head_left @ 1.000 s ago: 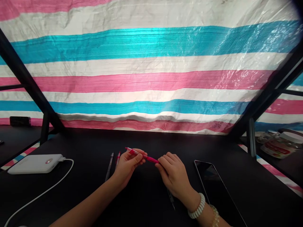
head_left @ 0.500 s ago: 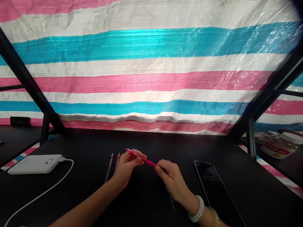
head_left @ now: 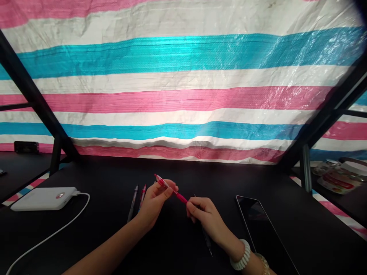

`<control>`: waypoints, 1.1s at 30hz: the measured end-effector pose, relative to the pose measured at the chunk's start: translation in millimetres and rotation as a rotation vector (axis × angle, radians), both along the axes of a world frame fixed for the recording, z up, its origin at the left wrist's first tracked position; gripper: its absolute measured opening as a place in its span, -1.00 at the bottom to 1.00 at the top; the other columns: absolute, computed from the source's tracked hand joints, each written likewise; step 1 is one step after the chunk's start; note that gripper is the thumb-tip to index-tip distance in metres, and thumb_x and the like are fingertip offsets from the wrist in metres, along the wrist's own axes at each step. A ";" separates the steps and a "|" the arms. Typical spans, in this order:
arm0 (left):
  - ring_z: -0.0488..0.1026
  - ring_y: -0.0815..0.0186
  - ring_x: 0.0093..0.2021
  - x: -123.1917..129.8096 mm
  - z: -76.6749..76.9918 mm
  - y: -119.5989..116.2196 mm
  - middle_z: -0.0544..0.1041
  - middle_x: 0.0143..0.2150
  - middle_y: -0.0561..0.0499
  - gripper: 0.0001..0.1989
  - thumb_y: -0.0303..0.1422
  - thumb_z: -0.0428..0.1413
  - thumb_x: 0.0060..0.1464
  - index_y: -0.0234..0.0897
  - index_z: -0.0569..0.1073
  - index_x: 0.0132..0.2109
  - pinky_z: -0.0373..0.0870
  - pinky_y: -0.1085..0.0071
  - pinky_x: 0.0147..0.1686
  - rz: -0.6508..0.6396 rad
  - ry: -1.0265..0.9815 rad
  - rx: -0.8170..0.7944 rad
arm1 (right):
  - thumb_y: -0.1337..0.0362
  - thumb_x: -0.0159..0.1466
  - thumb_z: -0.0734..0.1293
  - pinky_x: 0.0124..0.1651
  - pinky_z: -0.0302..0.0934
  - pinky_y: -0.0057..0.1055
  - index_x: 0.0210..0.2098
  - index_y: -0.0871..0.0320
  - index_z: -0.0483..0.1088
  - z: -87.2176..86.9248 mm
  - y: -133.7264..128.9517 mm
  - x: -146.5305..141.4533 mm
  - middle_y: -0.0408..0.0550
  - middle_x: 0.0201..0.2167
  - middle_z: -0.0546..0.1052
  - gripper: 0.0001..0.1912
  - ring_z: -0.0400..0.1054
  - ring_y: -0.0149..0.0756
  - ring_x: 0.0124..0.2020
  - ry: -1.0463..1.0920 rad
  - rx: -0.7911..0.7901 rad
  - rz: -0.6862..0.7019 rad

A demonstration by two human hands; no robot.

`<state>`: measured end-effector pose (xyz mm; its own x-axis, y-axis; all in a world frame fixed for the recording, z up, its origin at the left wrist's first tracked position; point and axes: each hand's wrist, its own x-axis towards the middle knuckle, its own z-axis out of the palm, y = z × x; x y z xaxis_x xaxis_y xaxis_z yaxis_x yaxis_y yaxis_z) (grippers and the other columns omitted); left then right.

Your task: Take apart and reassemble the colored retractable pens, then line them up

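Note:
A red pen [head_left: 181,197] with a clear upper barrel is held tilted above the black table. Its middle is pinched by my left hand [head_left: 156,199], with the clicker end sticking out at the upper left. The fingers of my right hand [head_left: 205,215] close round the pen's lower end and hide its tip. Under my right hand lies a dark pen [head_left: 207,241], partly covered, its tip toward me. To the left of my left hand rest a grey-black pen [head_left: 133,202] and another red pen [head_left: 142,194], the latter partly hidden.
A white power bank [head_left: 43,198] with a white cable [head_left: 69,222] lies on the left. On the right is a dark-screened phone [head_left: 262,225]. Black slanted posts [head_left: 37,95] flank the table [head_left: 177,244], with a striped tarp [head_left: 183,99] behind. A jar [head_left: 341,177] stands far right.
The pen now tilts more steeply, its clicker end slightly higher. My right hand has shifted a little and lower, showing more of the dark pen beneath it.

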<state>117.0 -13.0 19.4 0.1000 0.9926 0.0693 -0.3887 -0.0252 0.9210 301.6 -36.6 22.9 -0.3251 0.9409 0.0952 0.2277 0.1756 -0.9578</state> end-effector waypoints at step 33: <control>0.44 0.33 -0.36 -2.0 6.8 -0.9 0.59 -0.26 -0.04 -0.30 -0.38 0.21 0.11 -0.14 0.09 0.33 0.29 0.33 -0.23 -0.095 0.038 0.030 | 0.13 0.44 0.10 -0.31 0.08 -0.40 -0.51 0.14 0.38 1.4 -0.8 0.6 -0.14 -0.55 0.36 -0.53 0.25 -0.30 -0.41 -0.191 0.294 -0.164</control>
<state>115.0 -13.9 26.2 0.1966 0.9760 0.0932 -0.3558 -0.0176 0.9344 302.3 -37.4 24.3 -0.2110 0.9232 0.3212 0.4449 0.3833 -0.8094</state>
